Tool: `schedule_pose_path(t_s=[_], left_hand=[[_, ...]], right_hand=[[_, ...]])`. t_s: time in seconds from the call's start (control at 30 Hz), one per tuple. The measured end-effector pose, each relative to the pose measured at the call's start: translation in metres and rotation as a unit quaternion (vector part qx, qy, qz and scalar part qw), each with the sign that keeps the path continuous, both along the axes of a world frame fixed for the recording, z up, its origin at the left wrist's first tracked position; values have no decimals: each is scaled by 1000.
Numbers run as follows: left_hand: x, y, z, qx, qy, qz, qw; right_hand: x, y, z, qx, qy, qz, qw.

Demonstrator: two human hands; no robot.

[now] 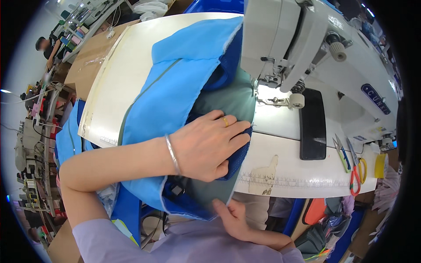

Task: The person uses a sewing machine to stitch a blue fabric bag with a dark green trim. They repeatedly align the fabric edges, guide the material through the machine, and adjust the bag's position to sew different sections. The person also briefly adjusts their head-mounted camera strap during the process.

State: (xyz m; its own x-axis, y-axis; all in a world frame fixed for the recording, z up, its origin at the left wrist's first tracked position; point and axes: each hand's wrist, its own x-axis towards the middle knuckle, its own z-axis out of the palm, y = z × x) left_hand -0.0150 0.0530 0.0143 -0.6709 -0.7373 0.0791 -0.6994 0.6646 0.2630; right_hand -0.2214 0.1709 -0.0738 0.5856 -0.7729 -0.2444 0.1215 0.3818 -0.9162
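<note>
A large sewn piece of light blue fabric point(162, 101) lies across the machine table, with a dark zip-like line along it. Its inside shows a grey-green panel point(226, 100) and dark blue mesh point(239, 160). The panel's edge reaches the presser foot area of the white sewing machine point(272, 83), under a lit lamp. My left hand point(208, 147), with ring and bracelet, lies on the panel and mesh, fingers spread toward the edge. At the near corner, my right hand point(232, 217) pinches the fabric's edge, thumb on top; its other fingers are partly hidden.
A black phone-like slab point(312, 125) lies right of the needle. Thread snips point(342, 153), red-handled scissors point(354, 173) and a yellow roll point(380, 165) lie farther right. More blue fabric point(69, 136) hangs at the left. Another person point(50, 46) is far left.
</note>
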Motion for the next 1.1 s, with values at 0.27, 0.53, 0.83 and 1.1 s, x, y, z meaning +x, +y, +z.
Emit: schedule_pose_path(t_s=[0.27, 0.53, 0.83, 1.1], left_hand=[[2, -41, -3, -20, -14, -13, 1000], [6, -68, 1, -48, -38, -32, 998], [4, 75, 98, -136, 190, -77, 969], [8, 139, -36, 537, 123, -28, 834]], right_hand=[[-8, -27, 25, 192, -48, 24, 980], [-44, -50, 57, -207, 84, 31, 974], [7, -98, 86, -418, 33, -96, 903], [94, -130, 118, -332, 195, 242, 891]])
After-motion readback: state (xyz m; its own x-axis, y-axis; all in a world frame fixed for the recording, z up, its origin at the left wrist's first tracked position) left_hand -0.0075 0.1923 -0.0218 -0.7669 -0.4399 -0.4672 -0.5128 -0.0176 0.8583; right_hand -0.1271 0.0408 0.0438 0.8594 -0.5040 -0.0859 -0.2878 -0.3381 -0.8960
